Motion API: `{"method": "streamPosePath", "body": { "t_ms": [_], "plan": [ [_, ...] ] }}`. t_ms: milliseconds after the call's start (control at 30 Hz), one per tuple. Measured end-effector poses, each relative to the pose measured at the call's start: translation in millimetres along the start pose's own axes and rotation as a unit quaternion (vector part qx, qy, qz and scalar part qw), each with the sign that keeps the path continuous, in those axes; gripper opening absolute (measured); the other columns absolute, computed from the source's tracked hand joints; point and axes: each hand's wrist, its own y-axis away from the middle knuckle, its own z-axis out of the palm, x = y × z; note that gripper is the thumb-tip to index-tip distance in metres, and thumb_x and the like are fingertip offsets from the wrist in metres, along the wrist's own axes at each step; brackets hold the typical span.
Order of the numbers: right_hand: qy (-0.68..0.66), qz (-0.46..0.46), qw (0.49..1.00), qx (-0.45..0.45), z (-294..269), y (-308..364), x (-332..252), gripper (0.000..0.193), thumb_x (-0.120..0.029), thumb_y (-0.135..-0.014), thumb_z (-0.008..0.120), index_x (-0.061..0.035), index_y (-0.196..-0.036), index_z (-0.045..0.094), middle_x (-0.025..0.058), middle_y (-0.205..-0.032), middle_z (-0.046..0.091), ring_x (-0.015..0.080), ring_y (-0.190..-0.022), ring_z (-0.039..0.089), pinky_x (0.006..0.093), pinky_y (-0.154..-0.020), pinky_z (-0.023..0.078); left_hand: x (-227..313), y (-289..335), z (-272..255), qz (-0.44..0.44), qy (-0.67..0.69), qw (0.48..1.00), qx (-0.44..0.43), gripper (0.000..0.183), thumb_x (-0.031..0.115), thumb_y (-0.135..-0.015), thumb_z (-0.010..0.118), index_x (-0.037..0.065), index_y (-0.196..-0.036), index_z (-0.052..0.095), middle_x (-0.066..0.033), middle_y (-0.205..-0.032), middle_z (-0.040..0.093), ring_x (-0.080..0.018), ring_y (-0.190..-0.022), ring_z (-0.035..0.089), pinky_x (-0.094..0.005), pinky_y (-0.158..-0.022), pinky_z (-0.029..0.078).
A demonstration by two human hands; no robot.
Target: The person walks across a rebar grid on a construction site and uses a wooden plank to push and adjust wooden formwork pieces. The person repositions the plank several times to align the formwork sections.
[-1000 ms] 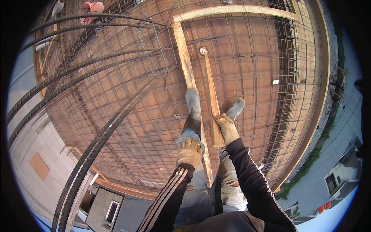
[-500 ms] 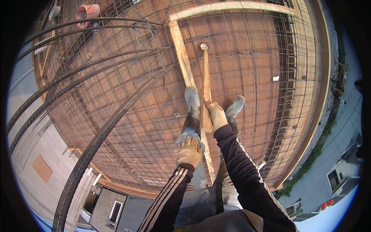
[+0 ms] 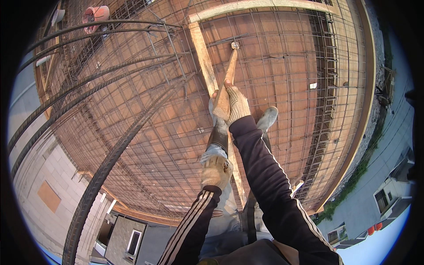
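While its long axis runs away from the person, the hammer (image 3: 230,70) points head-first up the frame, head at the rebar mesh (image 3: 282,88) beside a wooden plank (image 3: 201,57). Right hand (image 3: 236,106), gloved, is clamped on the handle; left hand (image 3: 215,171) rests curled on the knee, well apart. Thick rebar (image 3: 110,159) arcs at left. Left shoe is mostly hidden behind the hands
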Motion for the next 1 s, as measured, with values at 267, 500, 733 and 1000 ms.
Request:
{"method": "streamPosePath", "body": {
  "t_ms": [267,500,733,1000],
  "plan": [
    [0.036,0.008,0.999,0.037,-8.4,1.2,11.3,0.044,-0.035,-0.095,0.080,-0.0001,-0.111,0.059,0.0128,-0.080,0.069,0.0216,-0.066,0.072,0.0330,-0.053,0.062,-5.3,-0.3,0.8,0.010,-0.013,1.000,-0.001,0.040,0.028,-0.084,0.076,0.004,-0.115,0.069,-0.0161,-0.120,0.067,-0.0372,-0.114,0.064,-0.0519,-0.099,0.051],
    [0.088,0.041,0.994,0.044,-29.6,35.9,23.9,0.044,-0.037,-0.091,0.083,-0.0034,-0.106,0.059,0.0091,-0.081,0.067,0.0197,-0.067,0.072,0.0327,-0.052,0.063,-2.0,1.2,-4.8,-0.033,0.005,0.999,-0.041,0.042,0.019,-0.087,0.073,0.011,-0.127,0.064,-0.0136,-0.130,0.062,-0.0379,-0.124,0.057,-0.0495,-0.105,0.048],
    [0.112,0.053,0.991,0.046,-36.9,33.0,16.3,0.042,-0.036,-0.092,0.083,-0.0026,-0.104,0.061,0.0096,-0.081,0.068,0.0199,-0.067,0.072,0.0325,-0.053,0.062,-2.3,1.2,-4.9,-0.020,-0.004,0.999,-0.027,0.040,0.021,-0.084,0.075,0.009,-0.122,0.066,-0.0145,-0.124,0.064,-0.0387,-0.118,0.061,-0.0510,-0.103,0.050],
    [0.290,0.028,0.955,0.056,-57.7,31.7,1.5,0.041,-0.035,-0.094,0.081,0.0000,-0.102,0.061,0.0072,-0.083,0.064,0.0166,-0.067,0.066,0.0303,-0.061,0.058,-6.4,3.0,-3.1,-0.009,-0.003,1.000,-0.025,0.043,0.024,-0.082,0.076,0.009,-0.122,0.066,-0.0157,-0.127,0.065,-0.0403,-0.118,0.063,-0.0527,-0.104,0.048]
  ]
}}
